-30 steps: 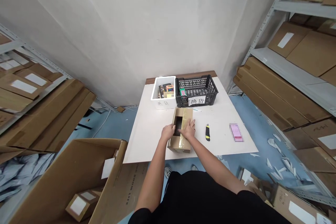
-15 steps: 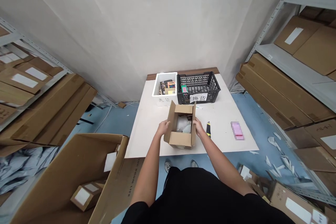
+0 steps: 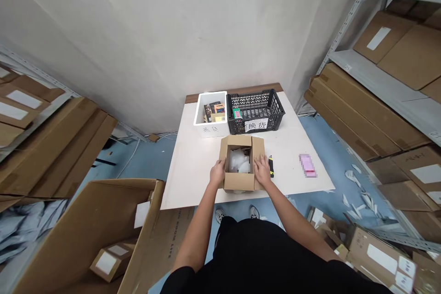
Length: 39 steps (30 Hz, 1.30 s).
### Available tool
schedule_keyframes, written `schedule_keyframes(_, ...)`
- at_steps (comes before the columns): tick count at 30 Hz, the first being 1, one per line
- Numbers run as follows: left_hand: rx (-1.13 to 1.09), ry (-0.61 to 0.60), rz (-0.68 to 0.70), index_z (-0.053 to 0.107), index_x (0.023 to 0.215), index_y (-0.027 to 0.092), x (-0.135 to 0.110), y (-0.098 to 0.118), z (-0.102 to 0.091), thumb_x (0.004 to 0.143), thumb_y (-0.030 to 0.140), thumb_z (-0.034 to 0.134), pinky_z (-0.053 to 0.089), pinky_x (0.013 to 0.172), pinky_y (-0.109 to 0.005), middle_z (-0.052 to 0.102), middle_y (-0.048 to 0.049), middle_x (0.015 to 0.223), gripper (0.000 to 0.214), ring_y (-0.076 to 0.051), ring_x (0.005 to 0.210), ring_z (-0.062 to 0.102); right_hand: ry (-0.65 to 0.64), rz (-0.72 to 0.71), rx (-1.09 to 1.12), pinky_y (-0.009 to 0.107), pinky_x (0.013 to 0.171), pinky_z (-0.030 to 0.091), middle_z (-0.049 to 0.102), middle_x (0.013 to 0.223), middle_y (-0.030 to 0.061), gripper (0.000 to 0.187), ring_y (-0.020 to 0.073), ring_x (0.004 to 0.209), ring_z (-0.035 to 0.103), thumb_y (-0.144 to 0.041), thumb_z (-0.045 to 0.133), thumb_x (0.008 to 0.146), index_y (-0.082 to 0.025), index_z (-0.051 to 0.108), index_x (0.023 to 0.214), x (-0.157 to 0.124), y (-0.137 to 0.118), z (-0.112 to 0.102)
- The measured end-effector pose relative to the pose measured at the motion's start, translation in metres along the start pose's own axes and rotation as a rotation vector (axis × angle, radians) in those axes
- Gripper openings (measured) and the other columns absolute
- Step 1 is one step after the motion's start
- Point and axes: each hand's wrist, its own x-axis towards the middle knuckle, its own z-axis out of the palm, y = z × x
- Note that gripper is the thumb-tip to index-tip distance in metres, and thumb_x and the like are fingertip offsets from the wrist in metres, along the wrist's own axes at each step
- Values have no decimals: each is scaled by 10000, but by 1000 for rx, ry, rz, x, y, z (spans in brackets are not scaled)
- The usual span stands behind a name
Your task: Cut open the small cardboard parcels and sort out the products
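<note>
Standing on the floor [image 3: 149,154] below the near left corner of the table [image 3: 193,165] is a big box [image 3: 79,211], and inside it lies a small box [image 3: 110,264]. Beyond the near right corner, on the floor also, there are several parcels [image 3: 374,257]. The open carton [image 3: 239,181] is placed at the middle of the near edge of the table. Inside it one can see some white wrapping [image 3: 237,161]; what this covers, I cannot tell. The left hand [image 3: 217,172] touches the left flap [image 3: 223,150] of the carton, but whether the fingers pinch it, I cannot tell. The right hand [image 3: 262,170] is laid upon the right flap [image 3: 258,147] with its fingers extended, and it looks released. Just beside this hand, to the right, there is a knife [image 3: 271,166] in yellow and black. Near the right edge of the table lies a pink item [image 3: 308,166], too blurred for recognising. Farther away, at the far left corner, stands a white box [image 3: 220,130] with small packs [image 3: 215,112] in it. Just beside it, and reaching toward the far right corner, stands a black crate [image 3: 275,121], which has a paper label [image 3: 256,125] at its front and a green pack [image 3: 237,113] inside. Behind the far edge rises the grey wall [image 3: 220,32].
</note>
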Motion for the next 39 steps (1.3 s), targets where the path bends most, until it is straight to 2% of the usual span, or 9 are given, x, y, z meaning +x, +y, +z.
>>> schedule_keyframes(5, -89, -211, 139, 392, 1632, 295, -1, -12, -12, 985, 593, 532, 422, 1191, -391, 436, -99, 1658, 726, -315, 1494, 467, -187, 4, -253, 449, 1143, 397, 579, 1458, 229, 450, 335, 1398, 484, -390, 498, 1029, -113, 618, 1364, 18, -29, -16)
schedule_keyframes(7, -91, -323, 146, 449, 1601, 259, -6, -18, -11, 778, 768, 712, 345, 1257, -409, 277, -104, 1742, 1002, -364, 1597, 265, -240, 4, -321, 409, 1055, 447, 642, 1333, 218, 408, 331, 1305, 532, -342, 572, 987, -126, 622, 1329, 29, -36, -21)
schedule_keyframes(10, -10, -444, 140, 470, 1588, 242, -15, -21, -7, 445, 813, 880, 228, 1313, -446, 76, -100, 1787, 1342, -417, 1625, 24, -208, -88, -407, 432, 1063, 422, 626, 1332, 218, 412, 364, 1359, 447, -251, 662, 904, -158, 640, 1305, 41, -43, -22)
schedule_keyframes(14, 136, -482, 114, 419, 1616, 228, -23, -14, -3, 333, 800, 908, 182, 1317, -512, -78, -106, 1783, 1488, -448, 1596, -131, -256, -371, -401, 476, 1188, 313, 608, 1376, 203, 415, 337, 1408, 411, -100, 592, 873, -157, 694, 1270, 50, -47, -11)
schedule_keyframes(16, 182, -472, 91, 425, 1611, 221, -25, -9, -2, 328, 792, 911, 207, 1309, -522, -117, -108, 1777, 1486, -453, 1583, -167, -288, -420, -364, 486, 1218, 290, 557, 1475, 201, 523, 331, 1461, 379, -95, 581, 862, -145, 652, 1377, 57, -50, -5)
schedule_keyframes(22, 228, -471, 37, 480, 1563, 226, -31, 2, -1, 359, 754, 927, 282, 1283, -512, -139, -129, 1769, 1388, -456, 1602, -83, -200, -364, -315, 502, 1248, 274, 114, 1770, 130, 834, 320, 1629, 44, -136, 590, 854, -179, 339, 1648, 112, -56, -6)
schedule_keyframes(28, 293, -488, -21, 549, 1484, 258, -26, 13, -4, 323, 683, 976, 338, 1245, -545, -101, -133, 1775, 1308, -462, 1607, -85, -392, -224, -424, 535, 1263, 193, 234, 1736, 181, 855, 344, 1606, 183, -175, 671, 861, -204, 340, 1648, 154, -63, 1)
schedule_keyframes(34, 283, -334, 20, 630, 1407, 259, -48, 12, 5, 425, 630, 997, 295, 1254, -583, -55, -138, 1779, 1112, -472, 1614, 39, -357, -192, -306, 551, 1286, 146, 258, 1730, 173, 766, 332, 1612, 172, -227, 616, 894, -192, 386, 1623, 149, -57, 6)
schedule_keyframes(39, 141, -164, 196, 737, 1263, 247, -84, -6, 26, 654, 607, 925, 296, 1264, -558, -73, -80, 1785, 733, -425, 1626, 60, -197, -236, -71, 530, 1285, 234, 228, 1744, 133, 667, 309, 1614, 184, -234, 558, 894, -198, 487, 1556, 94, -48, 10)
